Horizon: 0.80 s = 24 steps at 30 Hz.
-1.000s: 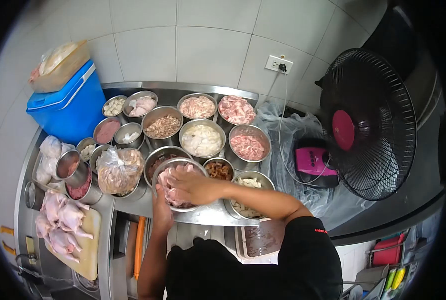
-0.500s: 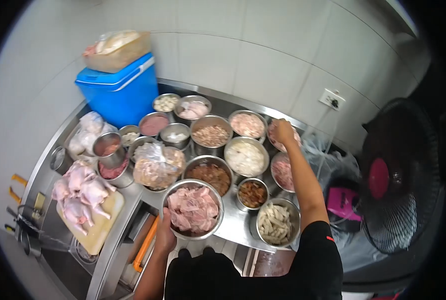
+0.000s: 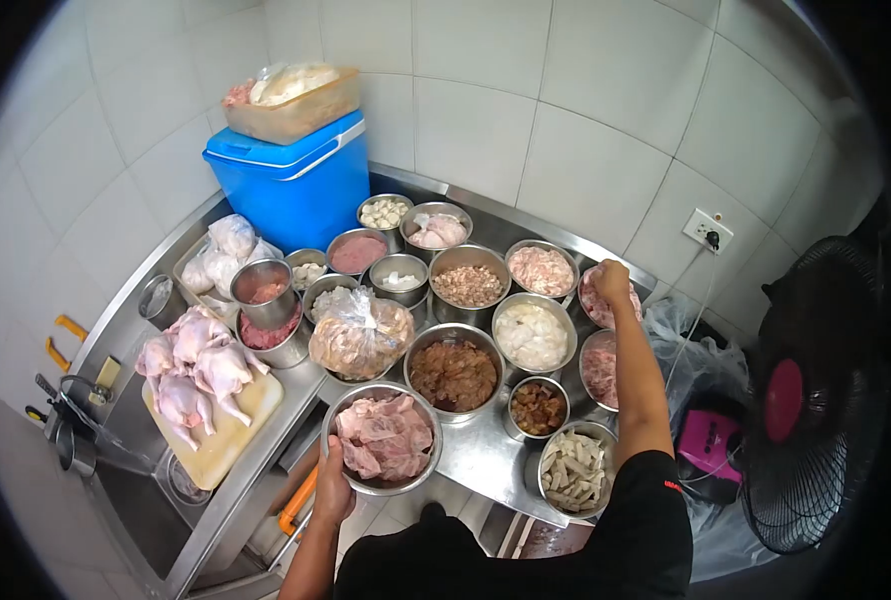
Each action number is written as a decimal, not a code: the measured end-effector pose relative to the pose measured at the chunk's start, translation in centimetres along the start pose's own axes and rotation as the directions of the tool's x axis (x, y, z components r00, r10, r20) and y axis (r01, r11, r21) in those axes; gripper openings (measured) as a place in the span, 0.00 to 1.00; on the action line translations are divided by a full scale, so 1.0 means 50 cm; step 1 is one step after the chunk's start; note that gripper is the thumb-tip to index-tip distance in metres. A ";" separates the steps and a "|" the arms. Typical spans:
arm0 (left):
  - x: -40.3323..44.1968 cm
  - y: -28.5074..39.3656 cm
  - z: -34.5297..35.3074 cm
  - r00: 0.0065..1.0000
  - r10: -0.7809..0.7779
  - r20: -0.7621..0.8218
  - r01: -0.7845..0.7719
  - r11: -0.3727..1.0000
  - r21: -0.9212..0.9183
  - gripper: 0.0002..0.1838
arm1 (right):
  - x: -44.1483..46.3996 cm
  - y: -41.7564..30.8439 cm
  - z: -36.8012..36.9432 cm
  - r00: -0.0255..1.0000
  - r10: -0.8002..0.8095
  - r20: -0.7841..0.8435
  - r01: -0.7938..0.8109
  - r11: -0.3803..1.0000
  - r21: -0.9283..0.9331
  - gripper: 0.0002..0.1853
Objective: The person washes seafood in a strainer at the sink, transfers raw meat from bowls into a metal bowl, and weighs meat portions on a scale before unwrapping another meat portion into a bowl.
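My left hand (image 3: 334,488) grips the near left rim of a steel bowl (image 3: 383,487) filled with pink meat pieces (image 3: 384,437), at the counter's front edge. My right hand (image 3: 612,283) reaches to a pot of pink meat (image 3: 595,302) at the back right; its fingers are closed, and what they hold is hidden. Beside the left hand's bowl stand a pot of brown minced meat (image 3: 455,374) and a knotted plastic bag of meat (image 3: 362,336). A pot of pale strips (image 3: 574,470) is below my right forearm.
Several steel pots crowd the counter. A blue cooler (image 3: 293,190) carries a plastic tub (image 3: 296,122). Raw poultry (image 3: 191,370) lies on a cutting board (image 3: 256,410) beside the sink (image 3: 131,510). A black fan (image 3: 816,400) and plastic sheeting (image 3: 701,345) are at the right.
My right hand has left the bowl of meat pieces and moved to the back-right pot. My left hand keeps hold of the bowl. The view has turned, shifting the counter rightward.
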<state>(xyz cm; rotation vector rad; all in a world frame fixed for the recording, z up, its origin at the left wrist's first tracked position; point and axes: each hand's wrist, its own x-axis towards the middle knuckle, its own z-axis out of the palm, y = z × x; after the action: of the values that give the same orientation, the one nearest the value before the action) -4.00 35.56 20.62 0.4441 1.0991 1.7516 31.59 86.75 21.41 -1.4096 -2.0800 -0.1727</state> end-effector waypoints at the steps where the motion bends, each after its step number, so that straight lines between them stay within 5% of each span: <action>1: 0.003 -0.003 -0.001 1.000 -0.008 -0.002 0.007 1.000 -0.007 0.30 | 0.002 0.005 -0.010 1.000 0.007 -0.007 -0.007 1.000 -0.008 0.10; 3: 0.000 -0.018 -0.016 1.000 -0.021 0.002 0.021 0.999 -0.025 0.30 | 0.002 0.006 -0.043 0.880 0.470 0.065 -0.452 0.788 0.419 0.10; 6: 0.009 -0.015 -0.001 0.997 -0.043 0.061 0.045 0.998 -0.037 0.31 | 0.002 -0.011 -0.108 0.774 0.631 0.060 -0.464 0.499 0.732 0.10; 8: 0.000 -0.001 0.028 0.995 -0.034 0.099 0.040 0.998 -0.055 0.31 | -0.003 -0.054 -0.201 0.747 0.590 0.305 -0.538 0.268 0.799 0.09; 10: 0.008 -0.004 0.030 0.991 -0.053 0.126 0.063 0.995 -0.078 0.30 | -0.002 -0.081 -0.232 0.723 0.642 0.254 -0.509 0.246 0.825 0.09; 12: 0.024 -0.029 0.003 0.994 -0.055 0.095 0.056 0.998 -0.007 0.28 | -0.010 -0.068 -0.220 0.843 0.346 0.412 -0.459 0.063 0.886 0.06; 14: 0.035 -0.032 0.001 0.995 -0.085 0.054 0.084 0.996 0.028 0.26 | -0.045 -0.124 -0.285 0.814 -0.032 0.580 -0.581 -0.058 0.812 0.07; 19: 0.054 -0.033 0.062 0.972 -0.090 0.215 0.087 0.996 0.025 0.26 | -0.197 -0.360 -0.341 0.813 -0.100 0.574 -0.575 0.021 0.818 0.11; 22: 0.042 -0.050 0.077 0.942 -0.090 0.324 0.092 0.996 0.009 0.25 | -0.306 -0.493 -0.371 0.688 -0.225 0.690 -0.658 0.207 0.724 0.07; 24: 0.020 -0.061 0.084 0.925 -0.079 0.371 0.079 0.997 0.015 0.25 | -0.398 -0.547 -0.366 0.720 -0.415 0.556 -0.377 0.438 0.816 0.08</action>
<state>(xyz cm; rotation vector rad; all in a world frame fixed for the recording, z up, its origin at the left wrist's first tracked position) 0.19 38.75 20.10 0.6903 0.8326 1.5177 19.99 51.42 31.25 -0.7127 -2.0850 1.5543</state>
